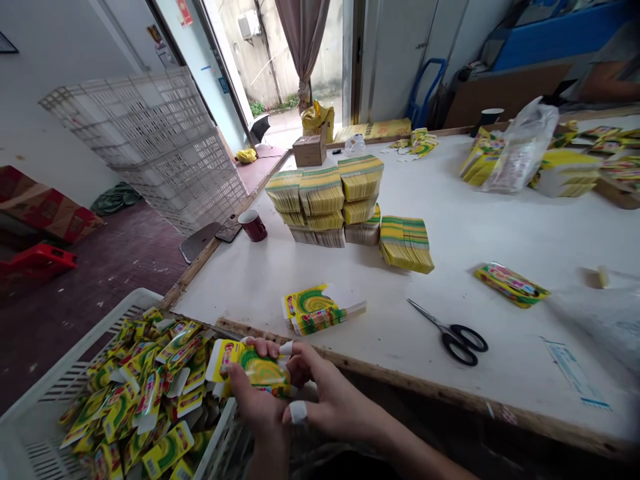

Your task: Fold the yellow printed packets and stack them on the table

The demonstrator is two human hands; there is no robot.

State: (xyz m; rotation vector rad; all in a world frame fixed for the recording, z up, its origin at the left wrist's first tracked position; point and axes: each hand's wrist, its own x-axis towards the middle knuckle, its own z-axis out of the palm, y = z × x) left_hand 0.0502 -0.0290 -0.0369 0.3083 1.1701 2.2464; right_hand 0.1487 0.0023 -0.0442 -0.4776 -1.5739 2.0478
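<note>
Both my hands meet just below the table's front edge, holding one yellow and green printed packet (pixel 253 365). My left hand (pixel 255 407) grips it from below, fingers curled round its lower edge. My right hand (pixel 325 400), with white tape on fingertip and thumb, pinches its right end. To the left stands a white plastic crate (pixel 30 427) filled with several similar packets (pixel 145 393). A small pile of the same packets (pixel 320 310) lies on the white table (pixel 500 227) just beyond my hands.
Black scissors (pixel 453 333) lie right of the pile. Banded stacks of yellow flat cards (pixel 345 200) stand mid-table, a dark red mug (pixel 253 225) at the left edge, one packet (pixel 510 285) to the right. More packets and a plastic bag (pixel 520 150) sit far right.
</note>
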